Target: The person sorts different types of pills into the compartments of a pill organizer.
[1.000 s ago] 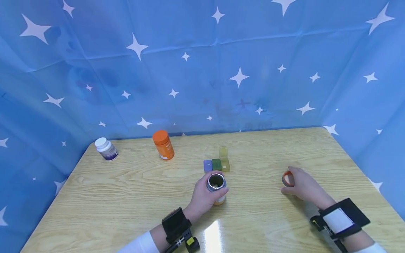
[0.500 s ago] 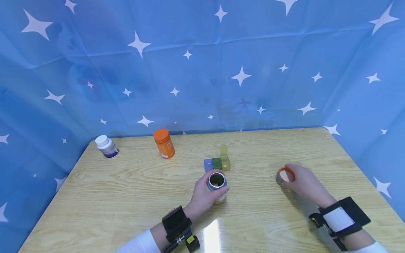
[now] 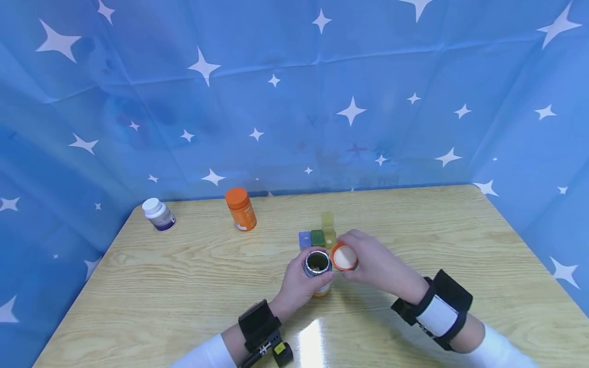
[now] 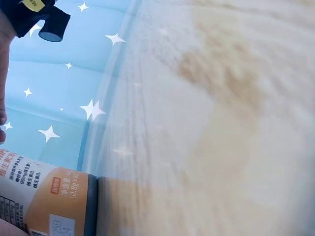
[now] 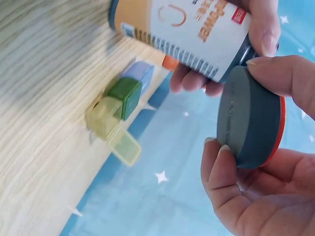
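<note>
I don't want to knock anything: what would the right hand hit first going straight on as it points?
Led by the cap it holds, the right hand would probably meet the open bottle first, or the left hand gripping it. The head view leaves their exact depth unclear.

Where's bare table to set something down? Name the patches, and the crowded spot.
Free: the table left of the left hand, in front of the white-capped bottle and orange bottle; also beyond the right hand, between the pill box and the table's right edge. Crowded: the middle, where the open bottle and cap are held close together.
</note>
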{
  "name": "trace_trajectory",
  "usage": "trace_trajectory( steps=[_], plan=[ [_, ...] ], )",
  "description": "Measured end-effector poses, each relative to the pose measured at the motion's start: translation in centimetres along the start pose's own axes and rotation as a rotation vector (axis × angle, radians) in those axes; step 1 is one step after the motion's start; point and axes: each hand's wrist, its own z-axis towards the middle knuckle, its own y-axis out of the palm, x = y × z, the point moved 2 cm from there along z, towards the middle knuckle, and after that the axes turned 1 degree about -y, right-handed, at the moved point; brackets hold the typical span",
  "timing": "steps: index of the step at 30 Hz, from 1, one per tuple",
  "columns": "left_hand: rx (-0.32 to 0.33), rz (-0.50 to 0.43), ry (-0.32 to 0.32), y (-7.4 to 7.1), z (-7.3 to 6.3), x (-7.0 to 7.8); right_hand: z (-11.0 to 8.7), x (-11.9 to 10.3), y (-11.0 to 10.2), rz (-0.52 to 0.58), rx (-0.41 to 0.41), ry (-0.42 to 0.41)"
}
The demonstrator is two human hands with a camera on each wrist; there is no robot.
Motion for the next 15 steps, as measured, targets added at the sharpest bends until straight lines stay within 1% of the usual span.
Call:
trace_trajectory(
  steps=[6, 12, 15],
  plan=[
    [-0.012, -0.007, 0.002, 0.0, 0.0, 0.1, 0.2, -0.5, 0.1, -0.012, -0.002, -0.007],
    [-0.019, -0.011, 0.003, 0.0, -0.1, 0.1, 0.5, -1.3, -0.6, -0.025, -0.020, -0.029],
    [-0.015, -0.001, 0.005, 0.0, 0.0, 0.1, 1.0, -1.8, -0.9, -0.010, -0.035, -0.034]
  ],
)
